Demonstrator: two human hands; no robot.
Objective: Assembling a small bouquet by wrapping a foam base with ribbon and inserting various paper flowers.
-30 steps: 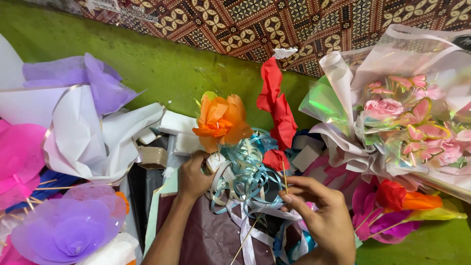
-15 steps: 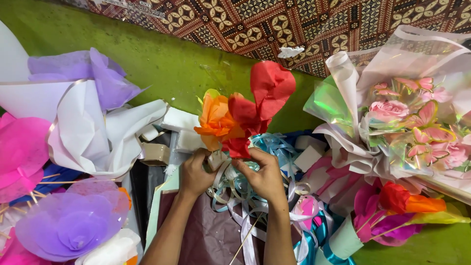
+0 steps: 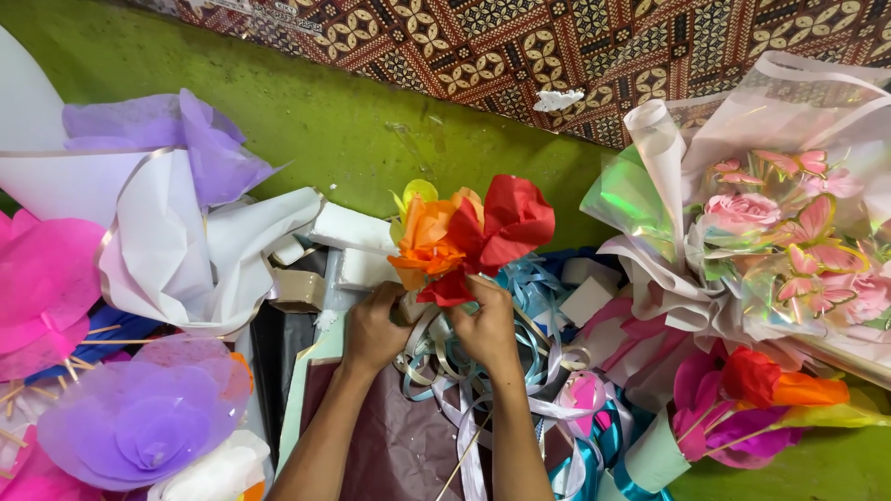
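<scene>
Though crinkled, crepe-paper flowers point(image 3: 469, 237) between hands point(image 3: 432, 329)

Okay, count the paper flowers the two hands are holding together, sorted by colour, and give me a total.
Orange flower: 1
Red flower: 1
Total: 2, held side by side, the left hand under the orange one and the right hand under the red one.

I see matt crepe paper in the red flower point(image 3: 506, 227) and orange flower point(image 3: 429, 239), glossy satin ribbon point(image 3: 548, 278) curling beneath, shiny iridescent film point(image 3: 631, 199) round the bouquet, smooth white wrapping paper point(image 3: 158, 250) and thin wooden sticks point(image 3: 459, 464).
</scene>
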